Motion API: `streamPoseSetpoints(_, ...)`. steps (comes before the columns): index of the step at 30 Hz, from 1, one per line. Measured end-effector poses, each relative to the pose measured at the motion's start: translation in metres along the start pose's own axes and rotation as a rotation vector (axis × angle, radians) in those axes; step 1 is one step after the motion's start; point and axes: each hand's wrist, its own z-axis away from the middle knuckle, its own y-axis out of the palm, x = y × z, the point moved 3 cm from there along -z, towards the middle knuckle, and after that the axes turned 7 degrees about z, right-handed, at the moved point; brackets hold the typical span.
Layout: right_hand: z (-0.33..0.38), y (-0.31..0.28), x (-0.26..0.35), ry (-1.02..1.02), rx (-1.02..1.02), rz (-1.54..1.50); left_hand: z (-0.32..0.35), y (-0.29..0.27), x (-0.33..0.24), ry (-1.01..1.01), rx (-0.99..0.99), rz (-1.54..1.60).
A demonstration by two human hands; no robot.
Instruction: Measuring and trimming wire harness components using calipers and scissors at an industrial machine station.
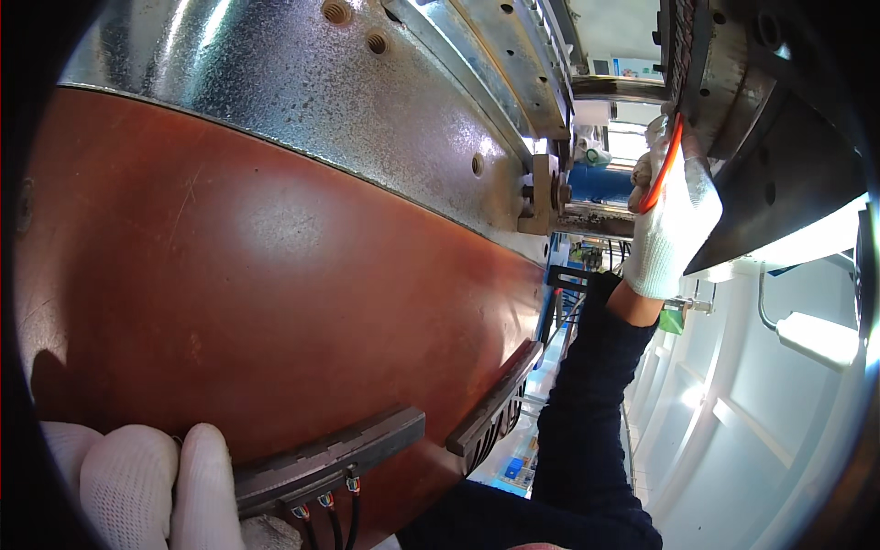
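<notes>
My left hand (151, 486), in a white knitted glove, is at the lower left. Its fingers are curled over the left end of a dark bar (339, 454) with thin black wires, lying along the edge of a reddish-brown plate (302, 284). My right hand (678, 206), gloved too, is raised at the upper right. It is closed round a tool with an orange handle (666, 165), whose kind I cannot make out. That tool's upper end meets the dark upper block (733, 87) of the machine, where its tip is hidden.
A scratched metal plate (330, 110) with threaded holes adjoins the brown plate. A second dark bar (500, 403) is fixed at the plate's right edge. A metal rod and bracket (541, 197) stand near my right wrist. A lamp (819, 339) shines at right.
</notes>
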Motion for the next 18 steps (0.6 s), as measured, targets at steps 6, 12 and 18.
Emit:
streamPoseSetpoints(6, -0.002, -0.013, 0.011, -0.005, 0.045, 0.069, -0.002, -0.001, -0.002, -0.083, -0.066, 0.017)
streamPoseSetpoints(12, -0.002, -0.008, 0.008, 0.017, 0.043, 0.054, 0.007, -0.003, 0.002, -0.055, -0.03, 0.045)
streamPoseSetpoints(18, 0.003, -0.015, 0.018, 0.144, 0.12, -0.01, 0.004, -0.003, 0.001, 0.013, -0.122, -0.012)
